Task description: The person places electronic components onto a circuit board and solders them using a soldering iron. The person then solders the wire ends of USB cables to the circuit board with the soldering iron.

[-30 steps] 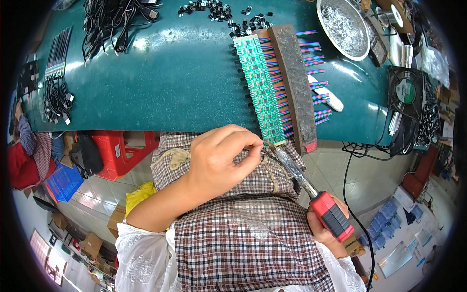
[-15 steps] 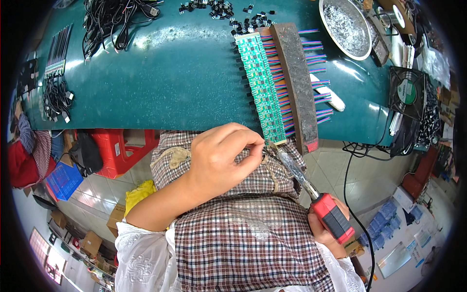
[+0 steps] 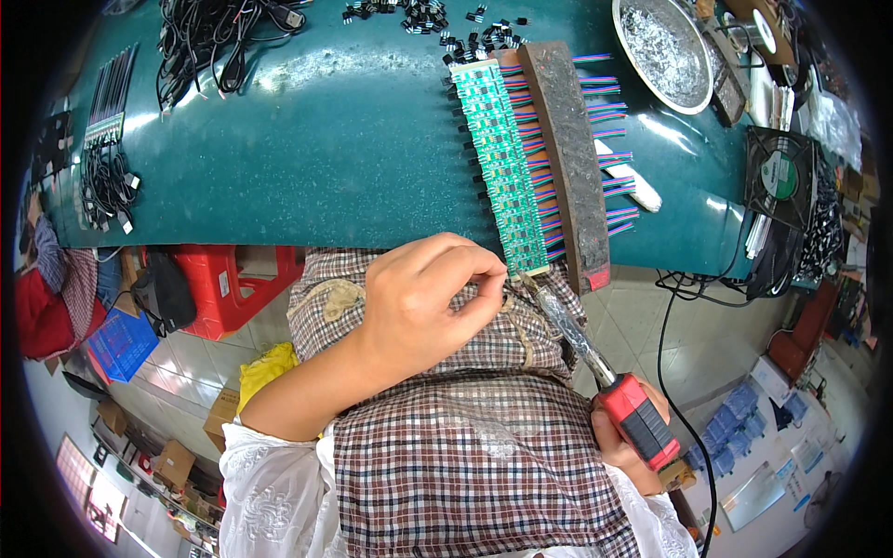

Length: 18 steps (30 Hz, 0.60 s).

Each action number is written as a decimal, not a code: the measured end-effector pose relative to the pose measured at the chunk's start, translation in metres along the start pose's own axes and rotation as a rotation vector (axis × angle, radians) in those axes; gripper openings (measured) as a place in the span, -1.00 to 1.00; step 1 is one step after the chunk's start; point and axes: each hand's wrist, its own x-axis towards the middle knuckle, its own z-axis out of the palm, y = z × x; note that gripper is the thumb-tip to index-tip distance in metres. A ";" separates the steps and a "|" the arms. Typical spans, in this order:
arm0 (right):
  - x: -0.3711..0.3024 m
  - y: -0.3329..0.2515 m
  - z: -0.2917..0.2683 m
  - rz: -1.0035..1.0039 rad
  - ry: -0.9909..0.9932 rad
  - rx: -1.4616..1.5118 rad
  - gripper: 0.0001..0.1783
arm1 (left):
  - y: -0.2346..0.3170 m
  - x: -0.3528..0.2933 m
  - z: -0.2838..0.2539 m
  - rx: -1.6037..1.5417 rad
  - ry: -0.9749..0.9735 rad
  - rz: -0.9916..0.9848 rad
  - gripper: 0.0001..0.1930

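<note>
My right hand (image 3: pixel 612 445) grips the red and black handle of a soldering iron (image 3: pixel 640 423). The iron's metal shaft slants up and left, and its tip is at the near end of a strip of green circuit boards (image 3: pixel 507 167). Close to that same end, my left hand (image 3: pixel 419 302) is closed in a pinch, thumb against forefinger; what it holds is too small to make out. Small black parts line the strip's left side. Coloured wires (image 3: pixel 605 109) run from its right side beneath a long dark bar (image 3: pixel 567 158).
A round metal dish (image 3: pixel 699 70) with silvery bits stands at the far right, near a small black fan (image 3: pixel 779 177). Black cables (image 3: pixel 223 37) lie at the far left, with loose black parts (image 3: pixel 479 42) behind the strip. A white tool (image 3: pixel 642 191) lies beside the bar.
The soldering iron's handle has shifted very slightly right and down, its tip staying near the strip's end. My left hand has hardly moved.
</note>
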 end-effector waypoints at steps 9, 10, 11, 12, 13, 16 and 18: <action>0.004 -0.001 0.001 0.009 -0.025 0.042 -0.82 | 0.000 0.001 -0.001 0.003 -0.006 -0.003 -0.85; 0.004 -0.001 0.001 0.008 -0.025 0.043 -0.82 | 0.000 0.001 -0.001 0.004 -0.006 -0.003 -0.85; 0.004 -0.001 0.001 0.008 -0.016 0.040 -0.83 | 0.000 0.000 -0.001 0.009 -0.005 -0.006 -0.85; 0.004 -0.002 0.001 0.009 -0.008 0.038 -0.83 | 0.000 0.000 -0.001 0.014 -0.004 -0.008 -0.85; 0.003 -0.003 0.001 0.008 -0.009 0.038 -0.83 | 0.000 0.000 -0.001 0.015 -0.002 -0.009 -0.85; -0.001 -0.004 -0.002 0.050 0.006 0.000 -0.84 | 0.000 0.001 0.000 0.005 -0.006 -0.004 -0.85; -0.003 0.001 -0.002 0.008 0.003 -0.018 -0.84 | 0.001 0.001 -0.001 0.010 -0.012 -0.010 -0.85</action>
